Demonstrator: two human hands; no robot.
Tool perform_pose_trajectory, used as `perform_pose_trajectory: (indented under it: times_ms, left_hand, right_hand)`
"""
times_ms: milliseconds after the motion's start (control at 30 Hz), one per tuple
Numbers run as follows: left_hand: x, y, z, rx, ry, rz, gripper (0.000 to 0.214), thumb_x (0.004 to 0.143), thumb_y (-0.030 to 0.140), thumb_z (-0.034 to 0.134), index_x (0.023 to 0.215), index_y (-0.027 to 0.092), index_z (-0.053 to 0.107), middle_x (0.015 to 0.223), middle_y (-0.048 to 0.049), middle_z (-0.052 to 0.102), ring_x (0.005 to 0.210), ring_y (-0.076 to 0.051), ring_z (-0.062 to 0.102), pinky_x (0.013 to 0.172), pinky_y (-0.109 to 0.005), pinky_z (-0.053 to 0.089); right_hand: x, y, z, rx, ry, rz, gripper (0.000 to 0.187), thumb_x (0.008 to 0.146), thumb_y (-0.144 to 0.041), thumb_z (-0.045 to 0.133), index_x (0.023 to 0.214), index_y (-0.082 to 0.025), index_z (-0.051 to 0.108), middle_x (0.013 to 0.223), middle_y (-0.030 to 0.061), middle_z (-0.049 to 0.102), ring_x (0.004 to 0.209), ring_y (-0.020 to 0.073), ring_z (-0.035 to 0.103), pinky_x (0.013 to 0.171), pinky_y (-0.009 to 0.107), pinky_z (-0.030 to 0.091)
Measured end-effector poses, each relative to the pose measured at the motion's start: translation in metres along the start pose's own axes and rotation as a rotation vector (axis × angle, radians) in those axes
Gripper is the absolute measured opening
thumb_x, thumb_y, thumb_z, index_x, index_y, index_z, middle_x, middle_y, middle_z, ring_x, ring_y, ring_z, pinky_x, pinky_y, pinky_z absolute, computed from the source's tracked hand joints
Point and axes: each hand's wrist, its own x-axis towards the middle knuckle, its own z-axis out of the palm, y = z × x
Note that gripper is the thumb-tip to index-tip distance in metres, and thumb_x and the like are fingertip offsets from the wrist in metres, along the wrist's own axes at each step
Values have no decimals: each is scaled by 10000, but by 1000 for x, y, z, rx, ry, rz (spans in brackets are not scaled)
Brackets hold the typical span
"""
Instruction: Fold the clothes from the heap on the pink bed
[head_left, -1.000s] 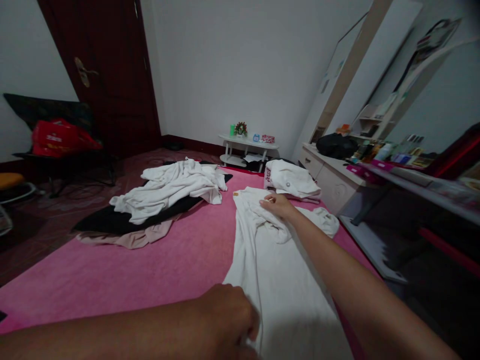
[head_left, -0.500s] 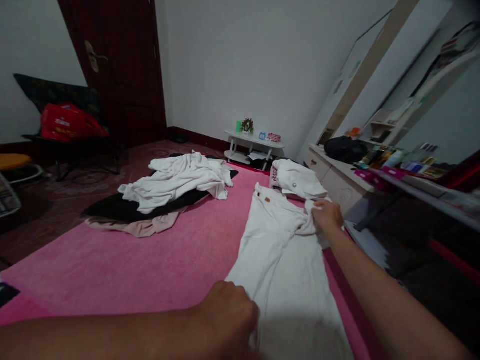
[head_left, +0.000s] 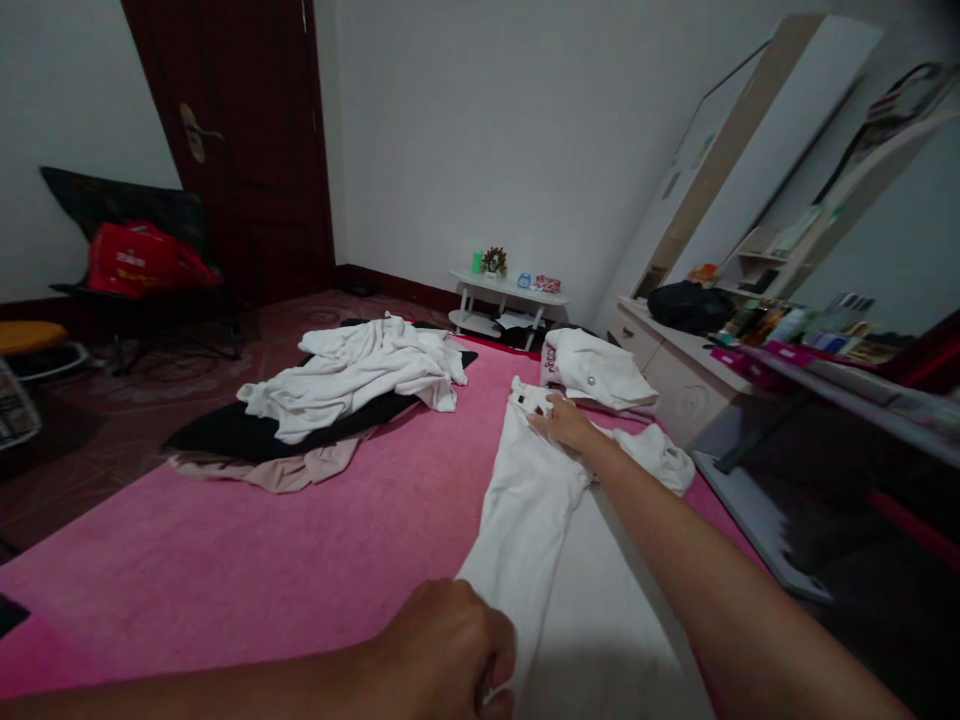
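Bed (head_left: pixel 225 560): covered in pink, it filled most of the view and carried all the clothing.
Door (head_left: pixel 240 130): dark red wood, shut, in the far left corner.
Desk (head_left: pixel 675 370): pale, just beside the bed's right edge, with a black bag on it.
White trousers (head_left: pixel 525 500): lay lengthwise on the right half of the bed, waistband at the far end.
Heap of white clothes (head_left: pixel 360 375): crumpled on a black cloth (head_left: pixel 225 435), left of the trousers.
Folded white garment (head_left: pixel 596 368): just beyond the waistband.
Left hand (head_left: pixel 442 650): at the near end, fingers curled tight on the trousers' left edge.
Right hand (head_left: pixel 562 425): rested on the waistband; I cannot tell whether its fingers pinched the cloth.
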Motion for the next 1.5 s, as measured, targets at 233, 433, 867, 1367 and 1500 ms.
perform_pose_trajectory:
  times_ms: [233,433,867,1367,1500]
  left_hand:
    - [-19,-3,-13,-327,88,-22,222,655,121,533,519,173,365,465,76,363,451,-59,371,514,-198,293]
    - [-25,-11,-27,-427,27,25,167,674,256,606,568,178,503,527,44,450,507,-84,410,477,-200,263]
    - [-23,-15,-21,-373,39,-54,146,732,175,512,650,186,392,574,63,386,535,-68,375,454,-186,232]
    - [-46,-37,-30,-774,417,-18,323,814,425,541,663,179,396,572,66,307,512,-71,264,482,-212,202]
    - [-51,-29,-41,-741,442,-3,283,831,396,523,688,167,440,580,56,344,520,-74,297,499,-214,230]
  right_hand:
    - [46,-60,23,223,-80,180,155,720,-328,642,706,-179,604,595,35,618,670,210,625,594,285,471]
    - [66,-92,56,507,-247,178,165,828,-275,470,778,-165,583,624,32,632,604,161,624,598,267,513]
    - [34,-49,36,136,-347,-88,280,569,-360,782,603,-170,578,503,-47,517,485,86,445,451,195,312]
    - [-134,-75,19,-554,-45,-389,230,842,-348,520,701,-207,635,765,116,657,784,266,587,717,367,359]
    - [-180,-85,40,-363,-193,-529,224,822,-317,550,994,-219,654,1042,120,651,965,280,578,816,386,403]
